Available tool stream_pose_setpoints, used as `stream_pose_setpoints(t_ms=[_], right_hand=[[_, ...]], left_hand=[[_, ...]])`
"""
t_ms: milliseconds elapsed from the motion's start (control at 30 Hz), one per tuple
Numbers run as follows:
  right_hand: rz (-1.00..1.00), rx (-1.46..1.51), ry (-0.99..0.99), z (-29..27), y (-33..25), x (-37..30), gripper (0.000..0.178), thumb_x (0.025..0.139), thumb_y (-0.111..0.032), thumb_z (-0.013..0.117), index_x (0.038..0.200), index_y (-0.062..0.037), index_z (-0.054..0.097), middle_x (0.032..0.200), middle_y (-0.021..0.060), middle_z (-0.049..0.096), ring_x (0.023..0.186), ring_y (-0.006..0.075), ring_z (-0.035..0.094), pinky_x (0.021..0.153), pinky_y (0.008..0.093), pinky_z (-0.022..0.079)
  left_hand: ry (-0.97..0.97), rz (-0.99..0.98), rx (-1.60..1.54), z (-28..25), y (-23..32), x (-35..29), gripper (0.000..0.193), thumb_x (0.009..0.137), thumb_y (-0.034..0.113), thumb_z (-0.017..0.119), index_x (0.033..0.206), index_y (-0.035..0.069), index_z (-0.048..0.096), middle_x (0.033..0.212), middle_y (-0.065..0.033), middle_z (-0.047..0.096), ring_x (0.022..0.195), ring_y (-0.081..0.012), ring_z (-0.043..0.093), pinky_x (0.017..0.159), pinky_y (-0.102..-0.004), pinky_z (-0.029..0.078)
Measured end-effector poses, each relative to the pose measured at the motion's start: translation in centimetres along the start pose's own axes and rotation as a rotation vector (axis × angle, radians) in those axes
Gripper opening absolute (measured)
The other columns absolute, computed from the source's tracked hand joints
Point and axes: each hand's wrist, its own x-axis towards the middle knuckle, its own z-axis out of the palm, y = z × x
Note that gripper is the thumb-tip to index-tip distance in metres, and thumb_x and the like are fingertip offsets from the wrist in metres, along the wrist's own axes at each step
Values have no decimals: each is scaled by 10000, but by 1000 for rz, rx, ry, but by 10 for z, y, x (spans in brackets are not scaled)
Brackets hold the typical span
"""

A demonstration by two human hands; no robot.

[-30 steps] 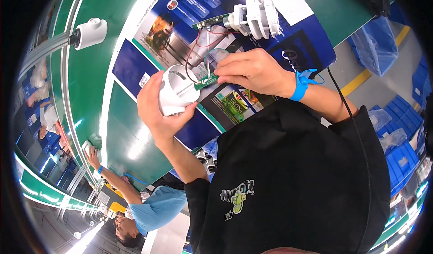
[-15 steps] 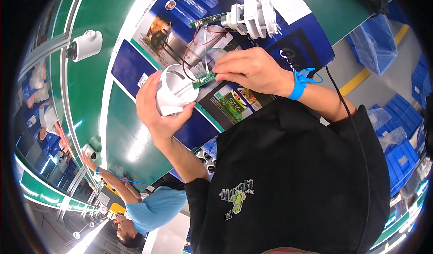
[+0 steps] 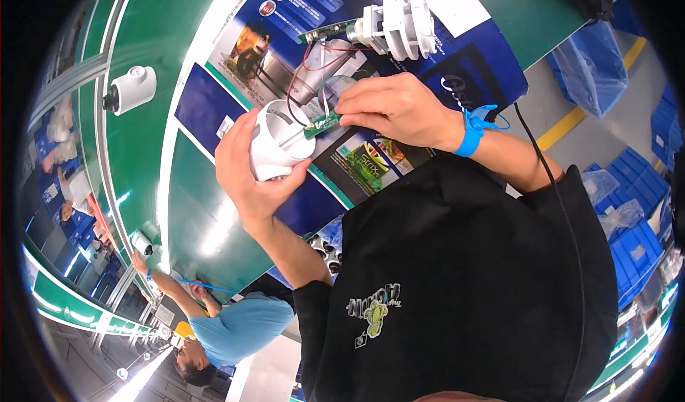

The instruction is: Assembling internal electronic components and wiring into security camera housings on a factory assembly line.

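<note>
My left hand (image 3: pixel 246 170) is wrapped around a white, rounded plastic housing (image 3: pixel 267 152), its open end facing up and to the right. My right hand (image 3: pixel 399 109) pinches the right end of a small green circuit board (image 3: pixel 325 125), whose other end is at the housing's mouth. Thin dark and red wires (image 3: pixel 305 67) run from this board toward a second green board (image 3: pixel 327 32). That one is joined to a white finned plastic assembly (image 3: pixel 399 31) lying on the mat. My right fingertips hide part of the held board.
A printed blue mat (image 3: pixel 207 109) lies under the work on a green bench. Another white housing (image 3: pixel 134 89) sits at the left by a metal rail. Beyond, a co-worker in a blue shirt (image 3: pixel 246 331) reaches toward a white unit (image 3: pixel 143 243). Blue bins (image 3: pixel 635 252) stand on the right.
My hands hold the housing and board in nearly the same place. The co-worker's hand has drawn slightly back from the white unit on the left.
</note>
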Motion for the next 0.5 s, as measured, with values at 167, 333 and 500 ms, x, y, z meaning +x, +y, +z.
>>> stream_pose_setpoints(t_ms=[167,333,500], right_hand=[[-3,-7,-12,-2,0,-1,132,753,-71,723,862,-20,667,852,98,664,696,249,642,600,299,526],[5,-16,9,-1,-1,-2,131,754,-72,723,861,-21,668,858,90,666,690,247,642,598,298,527],[9,-12,-10,-1,0,-2,132,755,-76,723,864,-23,671,863,86,667,689,245,643,597,297,528]], left_hand=[[3,27,37,2,1,1,773,458,251,834,1162,48,586,1090,-129,632,957,-282,606,846,-367,445],[8,2,4,1,1,0,761,462,250,833,1154,48,589,1086,-129,635,953,-280,609,841,-366,448],[17,6,0,2,0,0,762,460,251,834,1154,48,590,1085,-129,635,950,-280,611,841,-365,448]])
